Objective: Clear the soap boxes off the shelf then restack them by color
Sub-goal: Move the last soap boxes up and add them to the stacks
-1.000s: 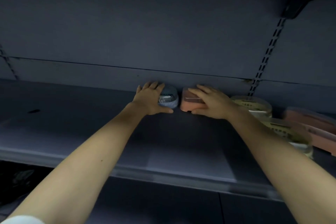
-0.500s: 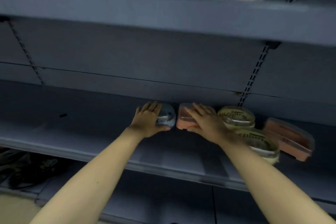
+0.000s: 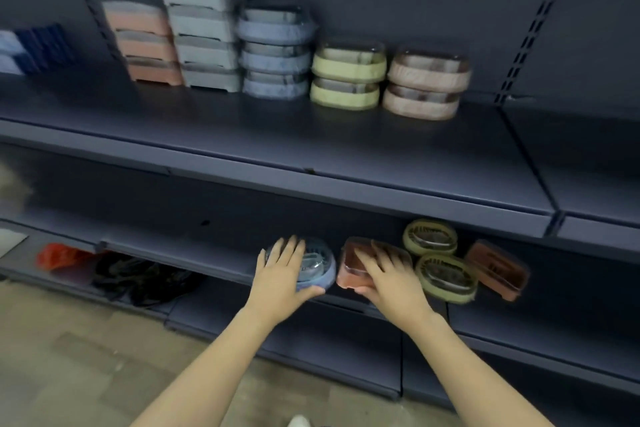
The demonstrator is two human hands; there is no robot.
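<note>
Two hands are down on the lower shelf [image 3: 214,250], and each has a soap box under it. The left hand [image 3: 280,274] lies over the blue box [image 3: 320,265], fingers spread across its clear lid, thumb hooked round the near side. The right hand [image 3: 388,279] grips the pink box [image 3: 351,270] just beside it, fingers on top and thumb tucked under the front edge. Both boxes sit near the front edge of that shelf, almost touching each other.

To the right lie two yellow boxes [image 3: 445,276] and another pink box [image 3: 497,269], tipped at loose angles, so this shelf is not cleared.

Up on the upper shelf [image 3: 346,149], stacks stand along the back wall, sorted by colour: a pink stack [image 3: 145,42], a grey stack [image 3: 204,31], a blue stack [image 3: 275,52], a yellow stack [image 3: 348,74] and a tan stack [image 3: 424,83].

My read: this is a double pick, headed for those stacks. To do it well, get the thumbs properly under, lift straight up, and clear the shelf lip above before swinging out. The lids look slick, so squeeze the sides, not the top. Blue goes on blue; that pile is already tall, so set it down square.
</note>
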